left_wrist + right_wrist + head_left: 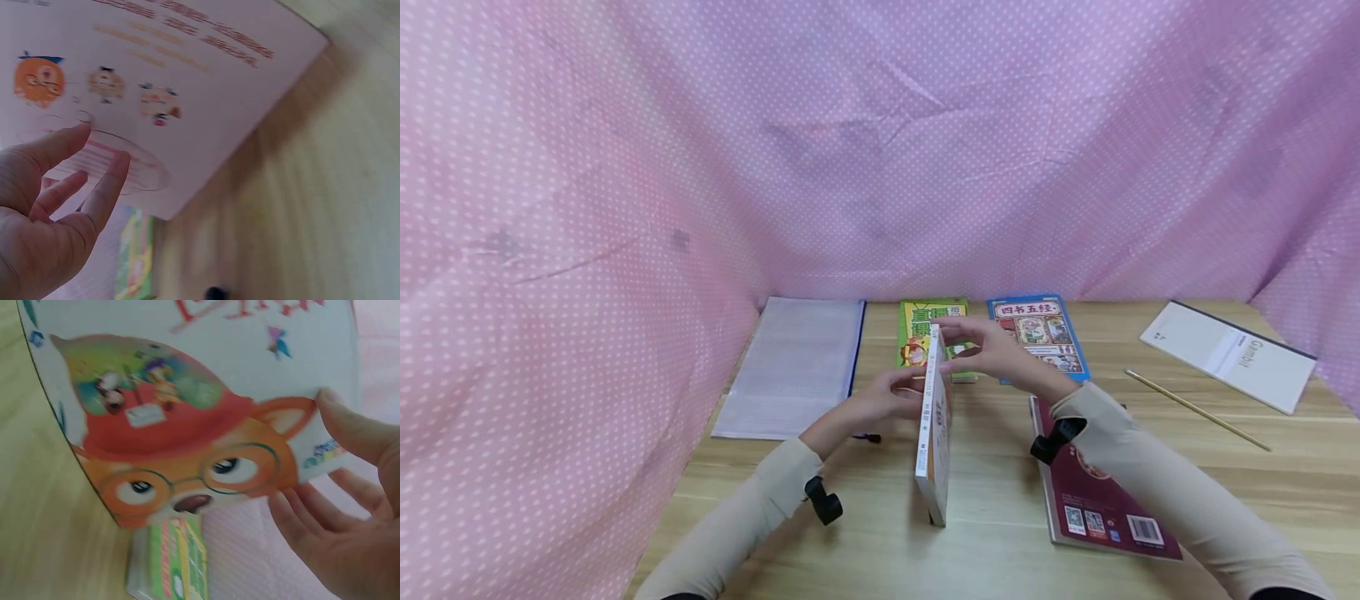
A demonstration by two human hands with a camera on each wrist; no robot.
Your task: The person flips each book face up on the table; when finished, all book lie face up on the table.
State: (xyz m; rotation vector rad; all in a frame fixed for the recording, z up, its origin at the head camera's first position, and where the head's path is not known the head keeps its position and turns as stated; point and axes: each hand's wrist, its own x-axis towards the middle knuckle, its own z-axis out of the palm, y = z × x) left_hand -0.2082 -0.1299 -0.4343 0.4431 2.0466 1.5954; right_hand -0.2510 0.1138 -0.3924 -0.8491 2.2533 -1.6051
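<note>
A white picture book (934, 425) stands upright on its edge on the table, spine toward me. Its front cover, with a cartoon fox (187, 469) in a red hat, faces right; small cartoon heads (39, 82) are on the back cover. My right hand (988, 354) holds the book at its far upper corner, thumb on the front cover and fingers at the edge. On the other side, my left hand (880, 404) has loosely extended fingers (112, 178) right at the back cover. Behind the book lies a green-yellow book (913, 321), partly hidden by it.
A mesh zip pouch (797, 367) lies at the left. Under my right forearm is a maroon book (1082, 500). Further right are a blue-bordered book (1037, 321), a pencil (1198, 410) and a white notepad (1225, 354). A pink dotted curtain (880, 167) closes off the back.
</note>
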